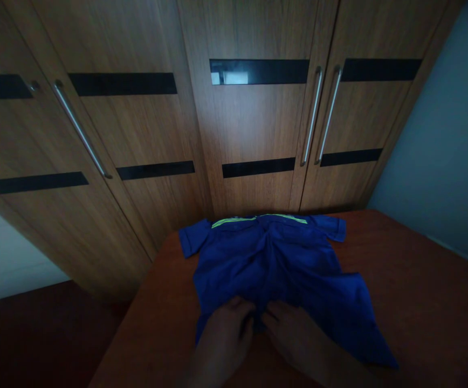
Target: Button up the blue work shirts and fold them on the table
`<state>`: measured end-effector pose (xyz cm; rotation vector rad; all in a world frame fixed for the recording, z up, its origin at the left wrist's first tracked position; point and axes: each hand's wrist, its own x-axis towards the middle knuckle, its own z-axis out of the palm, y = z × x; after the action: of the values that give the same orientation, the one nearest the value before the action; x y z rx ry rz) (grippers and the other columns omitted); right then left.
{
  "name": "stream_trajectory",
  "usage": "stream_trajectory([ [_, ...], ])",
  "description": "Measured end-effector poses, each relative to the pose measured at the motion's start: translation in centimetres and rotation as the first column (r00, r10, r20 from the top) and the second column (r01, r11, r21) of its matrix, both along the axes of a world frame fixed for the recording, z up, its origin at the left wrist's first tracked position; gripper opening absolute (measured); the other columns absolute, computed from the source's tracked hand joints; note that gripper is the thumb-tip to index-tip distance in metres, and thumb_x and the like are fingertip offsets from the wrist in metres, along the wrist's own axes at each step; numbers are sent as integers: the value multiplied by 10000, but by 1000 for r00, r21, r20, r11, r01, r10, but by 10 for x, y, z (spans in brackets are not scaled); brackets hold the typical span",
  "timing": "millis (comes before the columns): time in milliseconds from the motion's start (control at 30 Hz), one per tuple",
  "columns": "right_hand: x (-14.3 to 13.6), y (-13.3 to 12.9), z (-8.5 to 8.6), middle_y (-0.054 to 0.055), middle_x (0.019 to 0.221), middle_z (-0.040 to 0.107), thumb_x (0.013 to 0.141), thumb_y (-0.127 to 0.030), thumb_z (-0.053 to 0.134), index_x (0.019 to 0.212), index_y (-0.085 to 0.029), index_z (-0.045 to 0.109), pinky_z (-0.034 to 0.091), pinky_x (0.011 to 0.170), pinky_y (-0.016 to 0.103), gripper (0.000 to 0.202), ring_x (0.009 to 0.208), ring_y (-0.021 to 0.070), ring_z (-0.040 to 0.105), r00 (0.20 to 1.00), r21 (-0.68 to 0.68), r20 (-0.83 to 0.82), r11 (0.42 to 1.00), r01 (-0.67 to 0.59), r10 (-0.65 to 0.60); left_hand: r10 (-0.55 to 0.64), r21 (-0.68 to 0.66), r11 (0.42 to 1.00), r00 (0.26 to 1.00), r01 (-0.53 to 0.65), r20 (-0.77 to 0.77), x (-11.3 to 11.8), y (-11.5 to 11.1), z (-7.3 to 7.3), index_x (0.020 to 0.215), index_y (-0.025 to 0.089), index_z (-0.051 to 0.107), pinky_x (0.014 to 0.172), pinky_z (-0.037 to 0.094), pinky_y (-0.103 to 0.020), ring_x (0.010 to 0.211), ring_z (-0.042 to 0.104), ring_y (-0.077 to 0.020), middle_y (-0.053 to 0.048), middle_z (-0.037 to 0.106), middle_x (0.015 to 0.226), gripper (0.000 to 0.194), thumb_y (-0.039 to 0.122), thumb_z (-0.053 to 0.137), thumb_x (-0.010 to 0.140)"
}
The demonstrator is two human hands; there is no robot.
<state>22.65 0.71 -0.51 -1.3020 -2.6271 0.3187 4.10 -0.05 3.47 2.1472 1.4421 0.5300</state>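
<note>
The short-sleeved blue shirt (234, 264) lies spread on the wooden table (412, 285). Left hand (229, 326) and right hand (293, 326) seemingly pinch its near side, probably adjusting it; the next move calls for even tension.

On my feed the garment (266, 264) at the grip is deep blue, its stripes (233, 221) beyond yellow-green; I see reddish-brown table (407, 285) around, brown wood-grained wardrobe (254, 124) farther off, black-banded.

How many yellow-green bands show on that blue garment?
2: left band and right band, both along the far edge of the blue garment. Folds may hide others.
</note>
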Motion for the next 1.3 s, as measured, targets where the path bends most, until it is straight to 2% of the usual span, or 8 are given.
stream_trajectory([
  [133, 7, 9, 0, 1, 772, 630, 792, -124, 497, 799, -202, 628, 428, 638, 231, 153, 705, 140, 596, 932, -94, -331, 988, 122, -147, 26, -61, 998, 990, -18, 137, 5, -3, -4, 831, 206, 670, 692, 434, -246, 778, 608, -160, -23, 661, 839, 254, 117, 438, 777],
  [267, 11, 18, 4, -4, 694, 631, 812, -220, 496, 763, -193, 638, 437, 614, 233, 153, 662, 145, 596, 687, -310, -613, 918, 247, -391, 42, -250, 967, 940, 47, 339, 11, -8, -10, 776, 185, 664, 615, 431, -223, 680, 606, -147, -19, 663, 740, 216, 200, 452, 819],
  [367, 8, 19, 9, -1, 701, 631, 815, -283, 502, 776, -190, 635, 443, 627, 246, 167, 681, 157, 594, 579, -382, -679, 890, 248, -452, 88, -229, 973, 898, 14, 431, 18, -9, -11, 917, 197, 664, 698, 449, -241, 782, 619, -165, -32, 683, 853, 210, 304, 495, 852],
  [467, 1, 15, 15, 4, 722, 627, 805, -293, 505, 791, -188, 623, 447, 643, 252, 159, 702, 161, 589, 564, -391, -706, 900, 193, -428, 169, -200, 976, 864, -81, 475, 27, -5, -14, 904, 189, 633, 734, 448, -256, 826, 605, -179, -38, 667, 879, 215, 372, 544, 834],
  [633, -3, 11, 20, 0, 719, 610, 783, -251, 505, 780, -188, 590, 445, 635, 244, 106, 694, 152, 578, 582, -366, -722, 920, 138, -375, 347, -240, 937, 753, -253, 559, 36, 6, -25, 734, 178, 571, 634, 435, -247, 691, 556, -163, -2, 578, 693, 248, 417, 560, 798],
  [767, -2, 13, 18, 2, 739, 619, 791, -213, 501, 793, -192, 594, 442, 653, 245, 95, 697, 147, 582, 644, -263, -685, 940, 218, -341, 336, -253, 941, 710, -224, 619, 37, 7, -28, 701, 176, 579, 608, 437, -239, 651, 546, -155, 10, 549, 640, 261, 416, 556, 800],
  [967, -6, 15, 14, 29, 800, 634, 860, -206, 431, 836, -201, 597, 450, 696, 260, 167, 751, 157, 601, 687, -129, -677, 962, 240, -263, 289, -208, 957, 728, -202, 621, 36, 3, -25, 700, 179, 580, 619, 446, -229, 671, 537, -155, 3, 555, 664, 250, 392, 544, 825],
  [1300, -7, 17, 13, 35, 821, 660, 897, -383, 436, 878, -198, 641, 474, 746, 284, 277, 803, 185, 618, 565, -347, -724, 917, 198, -396, 221, -187, 974, 728, -129, 649, 37, -2, -21, 728, 178, 598, 663, 424, -232, 703, 525, -158, -10, 570, 701, 254, 393, 524, 841],
])
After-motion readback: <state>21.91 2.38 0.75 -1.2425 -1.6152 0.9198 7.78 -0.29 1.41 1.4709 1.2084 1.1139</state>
